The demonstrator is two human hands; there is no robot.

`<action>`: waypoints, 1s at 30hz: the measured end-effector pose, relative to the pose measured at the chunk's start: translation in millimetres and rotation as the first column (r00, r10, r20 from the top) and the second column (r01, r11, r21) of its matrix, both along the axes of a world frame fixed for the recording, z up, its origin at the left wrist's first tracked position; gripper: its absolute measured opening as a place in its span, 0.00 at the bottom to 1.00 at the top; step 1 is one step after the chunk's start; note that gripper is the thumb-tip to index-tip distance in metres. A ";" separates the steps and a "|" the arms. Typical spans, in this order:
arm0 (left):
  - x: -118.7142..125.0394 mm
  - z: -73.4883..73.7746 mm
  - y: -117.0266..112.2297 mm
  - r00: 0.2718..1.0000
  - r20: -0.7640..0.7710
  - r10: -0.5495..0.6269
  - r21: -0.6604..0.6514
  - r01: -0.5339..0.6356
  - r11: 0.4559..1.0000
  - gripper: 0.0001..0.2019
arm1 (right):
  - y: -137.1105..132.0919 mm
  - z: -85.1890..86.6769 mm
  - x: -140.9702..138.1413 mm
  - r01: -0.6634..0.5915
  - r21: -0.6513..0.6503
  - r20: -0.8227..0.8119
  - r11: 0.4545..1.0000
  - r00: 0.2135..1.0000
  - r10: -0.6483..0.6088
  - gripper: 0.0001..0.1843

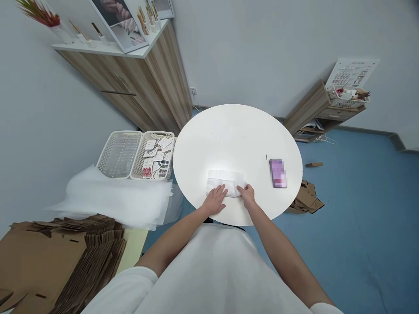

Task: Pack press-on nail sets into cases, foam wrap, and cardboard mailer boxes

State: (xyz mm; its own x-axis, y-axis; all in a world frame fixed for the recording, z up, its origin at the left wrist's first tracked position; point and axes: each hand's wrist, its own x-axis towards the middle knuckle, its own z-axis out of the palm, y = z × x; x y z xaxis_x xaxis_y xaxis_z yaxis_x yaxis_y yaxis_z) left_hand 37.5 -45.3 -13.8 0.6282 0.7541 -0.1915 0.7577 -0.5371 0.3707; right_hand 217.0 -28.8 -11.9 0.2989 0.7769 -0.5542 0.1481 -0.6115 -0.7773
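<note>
A folded white foam sheet [225, 180] lies near the front edge of a round white table [235, 135]. My left hand [215, 199] lies flat on the sheet's near left part, fingers stretched out. My right hand [247, 194] rests at the sheet's right end, its fingers curled and pinching the edge of the sheet. A purple, blurred flat object [278, 173] lies on the table to the right, apart from both hands.
Two white baskets [120, 155] stand left of the table, one holding several small cards [156, 158]. A stack of white foam sheets [118, 198] and flattened cardboard boxes [55, 257] lie at the left. More cardboard [306, 198] lies on the blue floor at the right. Wooden cabinets stand by the wall.
</note>
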 end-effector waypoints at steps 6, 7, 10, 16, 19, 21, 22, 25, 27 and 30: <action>3.7 0.8 0.8 1.000 -0.012 0.016 -0.010 -0.017 1.000 0.33 | 7.8 9.1 -20.4 -0.069 0.030 0.190 0.997 0.980 0.062 0.18; 3.4 1.0 1.2 1.000 -0.014 0.014 -0.012 -0.014 1.000 0.33 | 8.2 10.6 -22.6 -0.099 0.027 0.185 0.995 0.978 0.092 0.19; 1.7 2.5 2.0 1.000 0.003 0.011 -0.023 -0.011 1.000 0.33 | 7.2 14.2 -23.8 -0.206 0.034 0.148 0.978 0.969 0.199 0.20; 3.7 10.0 1.0 0.994 0.087 0.068 -0.023 -0.066 0.998 0.39 | 2.9 17.4 -23.3 -0.416 0.055 0.305 0.908 0.873 0.381 0.21; 6.9 12.0 0.3 0.998 0.039 0.047 0.011 -0.047 0.999 0.36 | 4.3 19.3 -23.2 -0.484 0.055 0.368 0.874 0.823 0.433 0.20; 7.0 11.2 0.1 0.999 -0.008 0.038 0.036 -0.038 0.999 0.34 | 5.6 20.4 -18.2 -0.513 0.049 0.370 0.857 0.806 0.462 0.20; 6.2 10.3 -0.1 0.999 -0.026 0.030 0.047 -0.029 0.998 0.33 | 5.7 20.4 -14.2 -0.526 0.056 0.384 0.848 0.796 0.469 0.21; 2.0 7.7 0.1 0.999 -0.043 -0.005 0.070 0.008 0.998 0.32 | 1.5 17.4 -2.0 -0.581 0.089 0.522 0.809 0.719 0.459 0.23; -1.2 7.4 1.1 0.999 -0.033 -0.019 0.064 0.021 0.998 0.32 | -4.4 12.9 0.5 -0.657 0.084 0.625 0.749 0.620 0.474 0.25; -5.9 10.2 3.3 1.000 0.003 -0.016 0.020 0.016 1.000 0.33 | -14.4 5.4 -9.4 -0.762 0.013 0.727 0.647 0.452 0.517 0.27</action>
